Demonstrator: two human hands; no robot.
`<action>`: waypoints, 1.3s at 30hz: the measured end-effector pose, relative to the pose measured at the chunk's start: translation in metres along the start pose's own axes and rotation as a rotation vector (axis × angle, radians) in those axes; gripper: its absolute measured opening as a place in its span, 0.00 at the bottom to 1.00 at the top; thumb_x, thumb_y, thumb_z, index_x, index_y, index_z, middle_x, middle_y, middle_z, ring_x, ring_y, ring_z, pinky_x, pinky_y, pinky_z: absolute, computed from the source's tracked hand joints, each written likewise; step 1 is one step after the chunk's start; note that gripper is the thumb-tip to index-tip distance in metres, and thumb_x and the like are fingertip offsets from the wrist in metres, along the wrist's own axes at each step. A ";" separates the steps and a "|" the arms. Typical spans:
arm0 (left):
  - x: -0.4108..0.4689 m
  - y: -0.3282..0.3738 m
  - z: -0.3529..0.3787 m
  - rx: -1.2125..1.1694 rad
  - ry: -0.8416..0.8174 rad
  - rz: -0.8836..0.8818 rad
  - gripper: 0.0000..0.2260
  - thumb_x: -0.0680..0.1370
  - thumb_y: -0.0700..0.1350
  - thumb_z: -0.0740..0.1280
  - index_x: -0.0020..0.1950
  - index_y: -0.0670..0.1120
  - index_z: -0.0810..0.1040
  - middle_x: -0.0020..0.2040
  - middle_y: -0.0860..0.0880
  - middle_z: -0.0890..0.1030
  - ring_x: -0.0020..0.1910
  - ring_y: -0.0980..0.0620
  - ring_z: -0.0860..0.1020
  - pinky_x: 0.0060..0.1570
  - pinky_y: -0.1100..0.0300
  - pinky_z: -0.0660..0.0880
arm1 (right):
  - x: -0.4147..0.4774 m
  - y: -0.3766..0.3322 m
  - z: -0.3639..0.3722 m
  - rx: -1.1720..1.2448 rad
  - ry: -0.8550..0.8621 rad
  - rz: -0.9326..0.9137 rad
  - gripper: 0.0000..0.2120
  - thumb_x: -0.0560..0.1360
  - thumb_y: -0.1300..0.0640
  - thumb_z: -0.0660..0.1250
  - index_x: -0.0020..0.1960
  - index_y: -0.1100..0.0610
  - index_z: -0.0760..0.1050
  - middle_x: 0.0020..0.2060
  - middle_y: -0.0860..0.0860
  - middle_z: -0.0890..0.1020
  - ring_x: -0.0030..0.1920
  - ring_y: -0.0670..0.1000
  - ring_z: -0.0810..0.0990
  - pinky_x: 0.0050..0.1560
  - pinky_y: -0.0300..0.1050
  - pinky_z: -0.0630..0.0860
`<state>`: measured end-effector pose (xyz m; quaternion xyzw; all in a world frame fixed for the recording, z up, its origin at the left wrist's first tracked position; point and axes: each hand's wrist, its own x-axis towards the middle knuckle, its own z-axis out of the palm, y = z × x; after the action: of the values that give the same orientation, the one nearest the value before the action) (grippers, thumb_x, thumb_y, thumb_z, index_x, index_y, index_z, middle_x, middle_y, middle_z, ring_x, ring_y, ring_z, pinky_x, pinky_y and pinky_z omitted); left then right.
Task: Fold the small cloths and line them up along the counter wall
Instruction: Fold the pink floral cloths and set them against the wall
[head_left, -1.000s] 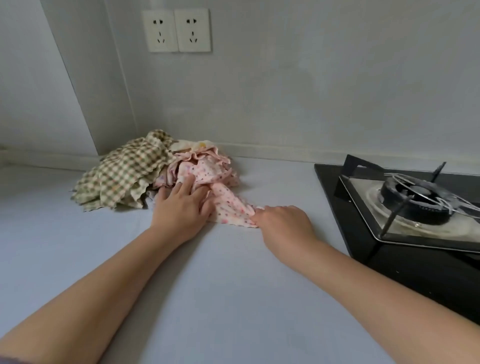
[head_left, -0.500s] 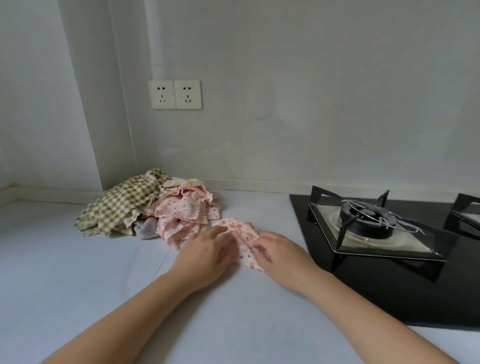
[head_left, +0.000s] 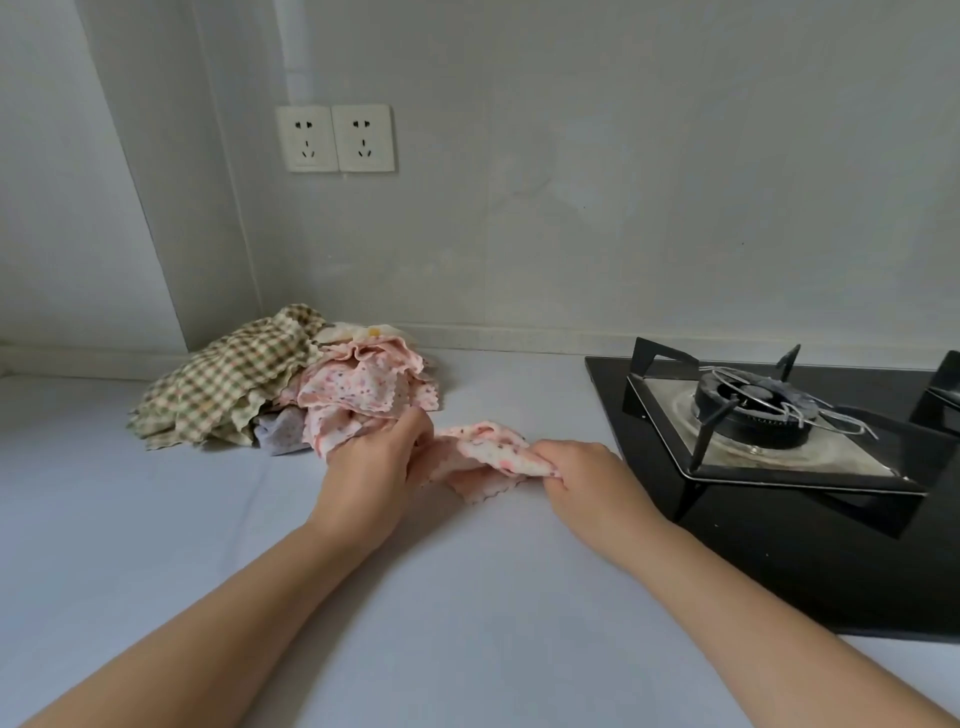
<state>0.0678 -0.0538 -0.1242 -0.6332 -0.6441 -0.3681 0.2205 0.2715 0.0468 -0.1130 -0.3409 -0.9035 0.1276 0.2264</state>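
At the middle of the table (head_left: 156, 519), a small pink floral cloth (head_left: 488, 449) lies bunched between both hands, near the pile of unfolded cloths (head_left: 234, 389) at ten o'clock. The left hand (head_left: 374, 460) has its fingers curled round one end. The right hand (head_left: 587, 470) pinches the other end, toward three o'clock. The cloth looks light, thin and limp, so it will probably sag. I would hold it by the scalloped corners and draw it taut before folding.
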 end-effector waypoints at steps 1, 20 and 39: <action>0.001 -0.001 -0.003 0.030 -0.019 0.077 0.08 0.76 0.52 0.65 0.46 0.51 0.68 0.35 0.52 0.78 0.30 0.50 0.74 0.27 0.60 0.68 | 0.000 0.002 -0.002 0.039 0.054 0.028 0.14 0.75 0.65 0.58 0.50 0.50 0.77 0.44 0.51 0.81 0.45 0.57 0.76 0.42 0.47 0.73; 0.042 0.015 -0.057 -1.135 0.014 -0.851 0.08 0.80 0.41 0.60 0.50 0.44 0.80 0.47 0.43 0.82 0.44 0.48 0.80 0.47 0.55 0.76 | -0.007 0.000 -0.055 1.414 0.158 0.423 0.06 0.76 0.56 0.66 0.50 0.56 0.80 0.37 0.51 0.85 0.36 0.49 0.84 0.32 0.39 0.78; 0.007 0.027 -0.016 0.099 -0.623 -0.182 0.22 0.77 0.63 0.57 0.67 0.53 0.67 0.59 0.52 0.78 0.57 0.48 0.76 0.52 0.57 0.72 | -0.008 0.000 -0.008 0.172 -0.033 0.105 0.12 0.77 0.50 0.64 0.60 0.49 0.76 0.49 0.43 0.81 0.48 0.41 0.79 0.55 0.40 0.73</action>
<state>0.0908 -0.0637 -0.1033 -0.6438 -0.7517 -0.1429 0.0094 0.2813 0.0419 -0.1085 -0.3649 -0.8736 0.2222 0.2329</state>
